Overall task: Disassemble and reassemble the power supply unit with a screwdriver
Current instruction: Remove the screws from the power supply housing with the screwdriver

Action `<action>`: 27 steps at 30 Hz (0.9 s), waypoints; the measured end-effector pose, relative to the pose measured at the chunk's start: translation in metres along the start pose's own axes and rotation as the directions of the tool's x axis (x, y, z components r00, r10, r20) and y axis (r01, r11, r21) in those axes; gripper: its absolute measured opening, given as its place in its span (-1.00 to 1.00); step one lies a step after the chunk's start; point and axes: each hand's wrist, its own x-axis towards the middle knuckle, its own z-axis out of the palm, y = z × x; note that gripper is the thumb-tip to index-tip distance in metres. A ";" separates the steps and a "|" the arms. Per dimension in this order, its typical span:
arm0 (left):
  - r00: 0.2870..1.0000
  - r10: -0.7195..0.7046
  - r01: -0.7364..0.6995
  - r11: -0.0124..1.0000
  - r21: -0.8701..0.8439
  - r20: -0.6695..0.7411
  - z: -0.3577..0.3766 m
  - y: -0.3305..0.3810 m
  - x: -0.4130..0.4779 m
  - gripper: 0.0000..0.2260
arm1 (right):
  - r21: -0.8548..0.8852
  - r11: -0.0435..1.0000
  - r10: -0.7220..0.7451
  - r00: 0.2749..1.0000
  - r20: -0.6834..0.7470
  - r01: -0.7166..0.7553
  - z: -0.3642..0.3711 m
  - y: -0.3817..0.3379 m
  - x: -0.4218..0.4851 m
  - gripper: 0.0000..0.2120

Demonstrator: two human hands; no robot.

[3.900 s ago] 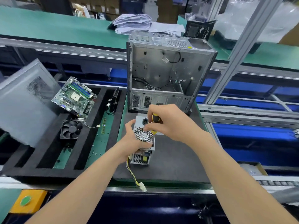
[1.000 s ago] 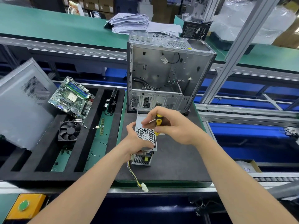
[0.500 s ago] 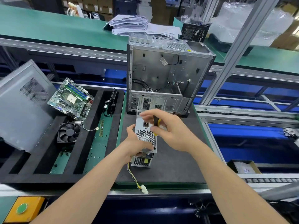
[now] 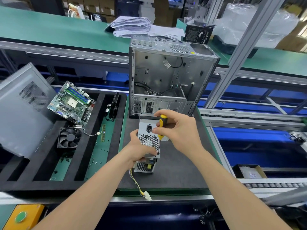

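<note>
My dark mat (image 4: 179,171) carries 2 things: the power supply unit (image 4: 144,125), standing on end near me, and the open computer case (image 4: 159,72), upright behind it. Left of the mat, the black foam tray (image 4: 41,166) holds a motherboard (image 4: 73,103) and a fan (image 4: 69,137), and a side panel (image 4: 20,113) leans at its left end.

view: head, only one | from: person's head height | facing: forward and down | range: close over work mat (image 4: 179,170), within arm's reach

mobo (image 4: 71,103), fan (image 4: 69,137), open PC case (image 4: 166,72), side panel (image 4: 21,110), papers (image 4: 132,26)
</note>
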 end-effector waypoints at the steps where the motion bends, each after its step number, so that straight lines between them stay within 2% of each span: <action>1: 1.000 0.004 -0.004 1.000 -0.002 0.002 0.000 0.000 0.000 0.08 | -0.035 0.999 -0.017 1.000 0.005 0.017 0.000 0.000 -0.001 -0.68; 2: 1.000 0.008 -0.008 1.000 -0.004 0.004 0.001 0.000 0.000 0.06 | -0.077 0.996 -0.036 0.999 0.037 0.039 -0.002 -0.001 -0.001 -0.72; 4: 1.000 0.013 -0.013 1.000 0.007 0.004 0.001 -0.001 0.001 0.02 | -0.067 0.995 -0.063 0.978 0.199 0.077 -0.010 -0.002 0.003 -0.78; 6: 1.000 0.012 -0.012 1.000 0.026 0.000 0.001 0.000 0.001 0.00 | 0.070 0.996 -0.071 0.927 0.369 0.049 -0.018 -0.003 0.006 -0.72; 8: 1.000 0.007 -0.007 1.000 0.029 -0.004 0.000 0.000 0.002 -0.01 | 0.177 0.984 -0.075 0.903 0.423 -0.002 -0.022 -0.004 0.007 -0.69; 11: 1.000 0.013 -0.013 0.999 0.030 -0.003 0.001 0.000 0.002 -0.04 | 0.214 0.977 -0.076 0.941 0.330 0.004 -0.016 -0.002 0.005 -0.75; 16: 1.000 0.007 -0.007 1.000 0.010 0.012 0.000 -0.002 0.003 -0.06 | 0.089 0.996 -0.031 0.999 -0.016 0.032 0.005 0.001 -0.004 -0.73; 18: 1.000 0.009 -0.009 1.000 0.013 0.015 0.000 -0.002 0.003 -0.06 | 0.049 0.998 -0.038 0.998 -0.058 0.041 0.006 0.001 -0.003 -0.73; 20: 1.000 0.016 -0.016 1.000 0.020 0.015 0.000 -0.001 0.003 -0.06 | -0.047 0.992 -0.111 0.991 0.081 0.115 -0.002 0.003 0.001 -0.71; 23: 1.000 0.021 -0.021 0.999 0.041 0.003 0.000 0.000 0.003 -0.08 | -0.013 0.981 -0.169 0.891 0.422 0.193 -0.017 0.000 0.006 -0.56; 25: 1.000 0.018 -0.018 0.999 0.046 0.001 0.000 -0.001 0.003 -0.09 | 0.046 0.988 -0.152 0.866 0.477 0.148 -0.022 -0.001 0.008 -0.53; 27: 1.000 0.017 -0.017 0.999 0.031 0.002 0.000 -0.001 0.004 -0.09 | 0.046 0.991 -0.132 0.909 0.396 0.124 -0.020 -0.003 0.007 -0.56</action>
